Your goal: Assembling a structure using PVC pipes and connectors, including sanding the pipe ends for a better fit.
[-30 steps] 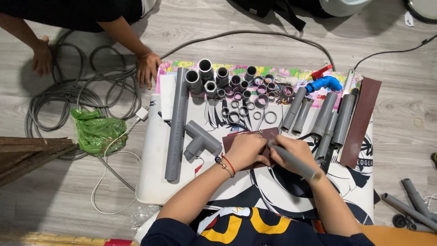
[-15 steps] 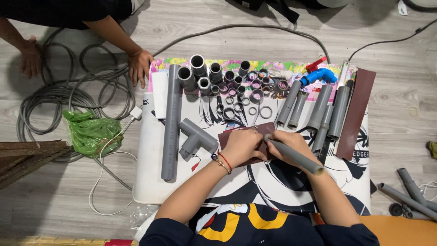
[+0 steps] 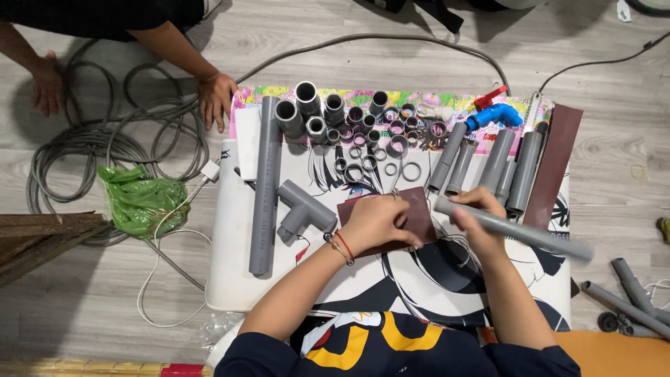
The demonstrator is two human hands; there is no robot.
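Observation:
My left hand (image 3: 377, 222) presses flat on a dark brown sheet of sandpaper (image 3: 419, 220) lying on a printed mat (image 3: 230, 265). My right hand (image 3: 481, 220) grips a thin grey pipe (image 3: 530, 234) near its left end; the pipe slants down to the right, its left tip close to the sandpaper's right edge. A grey tee fitting (image 3: 303, 209) lies just left of my left hand, next to a long grey pipe (image 3: 265, 185).
Several short pipe pieces and rings (image 3: 363, 132) crowd the mat's far side, with more pipes (image 3: 499, 164), a blue elbow (image 3: 492, 115) and a brown strip (image 3: 551, 167) at right. Another person's hand (image 3: 216, 98) rests by coiled cable (image 3: 98, 139). A green bag (image 3: 139, 199) lies left.
My right hand has swung the thin pipe so it lies flatter and reaches further right. My left hand stays on the sandpaper. The other person's hands have shifted slightly.

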